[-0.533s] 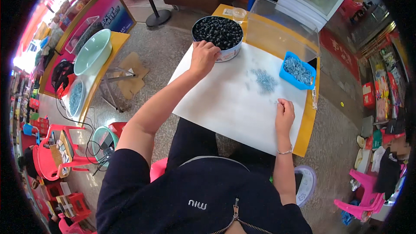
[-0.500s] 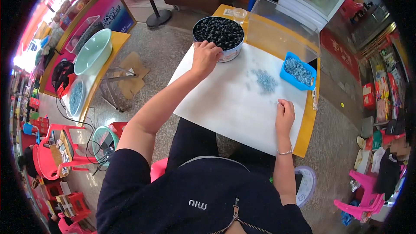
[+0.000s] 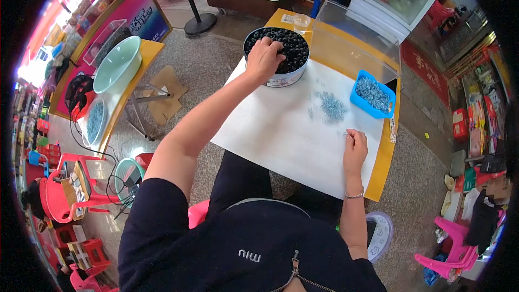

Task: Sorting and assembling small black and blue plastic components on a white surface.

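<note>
Standing at the left, near side: red plastic chair [image 3: 55, 200]. Farther off, a yellow-topped side table [image 3: 149, 53] bears a bowl of blue pieces [image 3: 95, 121] and, beyond it, a pale green basin [image 3: 117, 67].

Left hand [image 3: 263, 58] is over the round, pale-walled tub [image 3: 289, 80], which stands toward the far left of the white sheet [image 3: 270, 135]. The tub is filled with black pieces [image 3: 296, 48]. Fingers bend down onto these, back of the hand upward; tips partly hidden, so cannot tell whether anything is pinched.

Clear cup [image 3: 301, 23] stands just beyond the tub, on the yellow table [image 3: 381, 176] under the sheet. Loose pile of small, pale blue pieces [image 3: 333, 107] lies on the sheet, right of the tub.

Right hand [image 3: 355, 148] is low over the sheet, nearer than the pile, with thumb and fingertips drawn close together. A few pale bits show right by the tips; whether one is gripped, cannot tell. Bracelet [image 3: 354, 193] on that wrist.

Blue tray [image 3: 368, 110], heaped with blue pieces, sits at the right, farther than the right hand.
</note>
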